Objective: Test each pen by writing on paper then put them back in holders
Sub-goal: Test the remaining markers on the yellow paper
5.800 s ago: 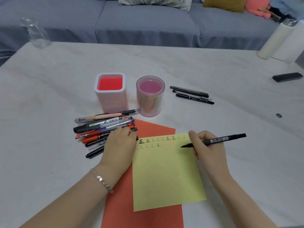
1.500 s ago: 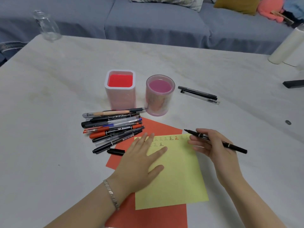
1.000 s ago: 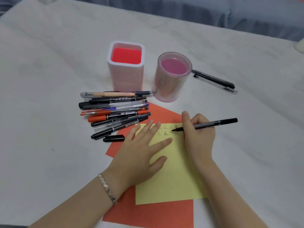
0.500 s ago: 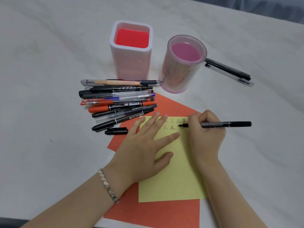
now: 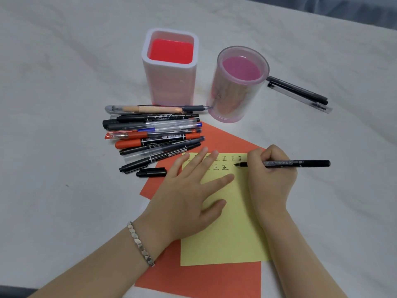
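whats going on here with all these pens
A person is testing pens. The right hand grips a black marker, its tip on the yellow paper beside rows of characters, while the left hand presses the sheet flat. A pile of pens lies beside the paper, a loose black cap near it. The square holder and round holder hold no pens.

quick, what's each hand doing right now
Left hand: open, fingers straight, pressing flat on the yellow paper.
Right hand: gripping the black marker, tip on the yellow paper.
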{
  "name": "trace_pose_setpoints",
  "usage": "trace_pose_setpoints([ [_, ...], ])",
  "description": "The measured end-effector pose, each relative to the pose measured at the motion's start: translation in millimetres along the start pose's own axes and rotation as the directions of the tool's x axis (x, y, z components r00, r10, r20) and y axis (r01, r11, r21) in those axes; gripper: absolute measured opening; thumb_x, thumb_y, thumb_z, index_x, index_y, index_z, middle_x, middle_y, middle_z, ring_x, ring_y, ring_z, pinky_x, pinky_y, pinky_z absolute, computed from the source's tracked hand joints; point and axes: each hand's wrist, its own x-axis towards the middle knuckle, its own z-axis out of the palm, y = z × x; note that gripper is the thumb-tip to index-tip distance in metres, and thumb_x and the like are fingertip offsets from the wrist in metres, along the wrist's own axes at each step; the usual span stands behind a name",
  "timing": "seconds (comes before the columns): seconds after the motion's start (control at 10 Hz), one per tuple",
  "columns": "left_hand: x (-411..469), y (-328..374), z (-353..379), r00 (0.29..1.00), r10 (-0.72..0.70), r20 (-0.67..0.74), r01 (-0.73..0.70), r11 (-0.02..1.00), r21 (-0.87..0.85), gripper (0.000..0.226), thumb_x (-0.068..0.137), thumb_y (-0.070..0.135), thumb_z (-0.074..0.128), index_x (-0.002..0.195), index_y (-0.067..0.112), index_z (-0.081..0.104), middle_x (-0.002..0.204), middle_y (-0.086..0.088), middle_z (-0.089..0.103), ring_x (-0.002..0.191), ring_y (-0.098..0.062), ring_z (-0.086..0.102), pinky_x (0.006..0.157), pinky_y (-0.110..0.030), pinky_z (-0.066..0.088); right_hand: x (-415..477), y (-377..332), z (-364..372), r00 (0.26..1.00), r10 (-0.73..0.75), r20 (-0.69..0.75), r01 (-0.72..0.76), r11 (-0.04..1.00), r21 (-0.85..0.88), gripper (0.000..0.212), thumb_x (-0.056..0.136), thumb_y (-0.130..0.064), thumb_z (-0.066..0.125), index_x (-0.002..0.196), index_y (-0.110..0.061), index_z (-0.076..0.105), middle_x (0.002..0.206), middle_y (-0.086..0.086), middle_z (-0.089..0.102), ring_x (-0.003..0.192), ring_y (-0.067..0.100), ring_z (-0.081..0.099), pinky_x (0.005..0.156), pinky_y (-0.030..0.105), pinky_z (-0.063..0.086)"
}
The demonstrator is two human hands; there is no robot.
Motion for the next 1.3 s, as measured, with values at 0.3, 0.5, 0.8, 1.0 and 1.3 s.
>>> trace_pose_setpoints([
  [0.3,1.0,-0.4,0.4,1.000,0.002,-0.006,-0.002,1.000,-0.007,0.044,0.085,0.047,0.042,0.126,0.035,0.055,0.146,-0.012,0.038,0.137,-0.025,0.030,0.108,-0.046,0.019,0.6,0.3,-1.0,0.999,0.025,0.029,-0.025,1.000,-0.007,0.034,0.068,-0.009,0.050,0.049,-0.017,0.024,0.040,-0.006,0.026,0.043,0.006,0.026,0.043,0.012,0.022],
  [0.5,0.8,-0.7,0.1,1.000,0.005,-0.005,-0.005,1.000,-0.009,0.044,0.086,0.047,0.042,0.126,0.035,0.055,0.146,-0.012,0.038,0.137,-0.025,0.030,0.108,-0.046,0.019,1.0,-1.1,-1.7,0.999,0.033,0.009,-0.034,0.999,0.015,0.034,0.068,-0.004,0.049,0.050,-0.017,0.023,0.039,-0.008,0.024,0.042,0.004,0.025,0.043,0.011,0.021],
  [0.8,1.0,-0.9,0.6,1.000,0.001,-0.006,-0.001,1.000,-0.010,0.044,0.086,0.048,0.042,0.126,0.036,0.055,0.146,-0.011,0.038,0.138,-0.024,0.029,0.109,-0.046,0.019,0.4,-1.6,-0.9,1.000,0.019,0.011,-0.019,0.999,0.027,0.033,0.067,-0.006,0.048,0.050,-0.017,0.023,0.039,-0.009,0.025,0.042,0.005,0.026,0.043,0.011,0.023],
  [1.0,1.6,-1.0,0.8,1.000,0.002,-0.007,-0.002,1.000,-0.015,0.044,0.086,0.047,0.042,0.126,0.035,0.055,0.146,-0.011,0.038,0.138,-0.025,0.030,0.108,-0.047,0.019,1.3,-0.2,-1.4,0.999,0.005,0.036,-0.006,1.000,0.030,0.040,0.073,-0.001,0.052,0.049,-0.017,0.025,0.038,-0.010,0.027,0.042,0.004,0.028,0.044,0.010,0.024],
  [1.3,1.4,-1.6,1.4,1.000,0.006,-0.014,-0.006,1.000,-0.004,0.044,0.086,0.047,0.042,0.126,0.036,0.055,0.146,-0.011,0.038,0.138,-0.024,0.029,0.108,-0.047,0.019,0.7,-2.4,-1.9,0.999,0.026,0.036,-0.027,0.999,0.029,0.034,0.067,-0.005,0.050,0.048,-0.016,0.024,0.038,-0.008,0.025,0.042,0.005,0.027,0.044,0.010,0.024],
])
